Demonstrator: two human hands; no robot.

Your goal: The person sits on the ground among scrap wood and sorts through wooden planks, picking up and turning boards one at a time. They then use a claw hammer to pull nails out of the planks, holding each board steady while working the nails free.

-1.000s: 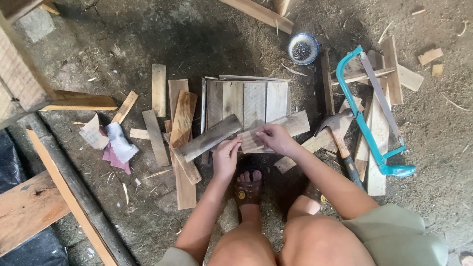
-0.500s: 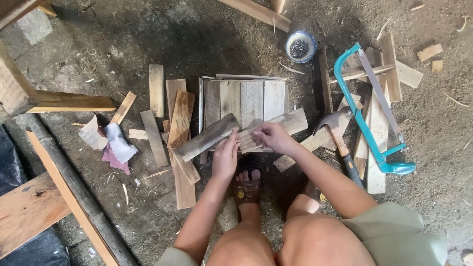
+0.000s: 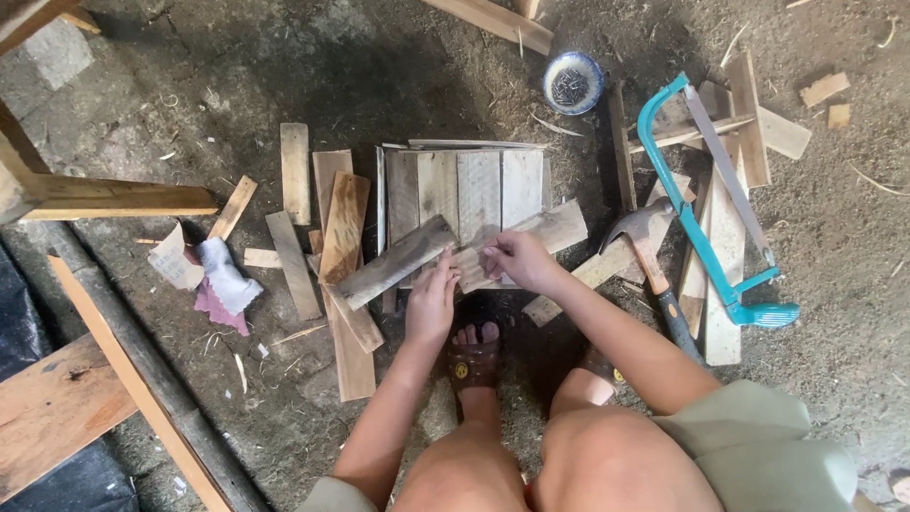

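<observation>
My left hand (image 3: 434,299) grips the near end of a grey weathered wood slat (image 3: 391,264) that slants up to the right. My right hand (image 3: 517,261) holds a paler wood slat (image 3: 545,232) by its left end, fingers pinched over it. The two slats meet end to end between my hands. Both lie across the front edge of a small panel of joined wooden slats (image 3: 474,185) flat on the dirt floor. My sandalled foot (image 3: 474,356) rests just below the hands.
A claw hammer (image 3: 649,256) and a teal hacksaw (image 3: 706,209) lie to the right among wood offcuts. A small bowl of nails (image 3: 572,82) sits behind the panel. Loose slats (image 3: 341,232), rags (image 3: 223,280) and timber beams (image 3: 114,199) lie left.
The view has shifted slightly. Both hands stay on their slats, with the two slat ends brought a little closer together.
</observation>
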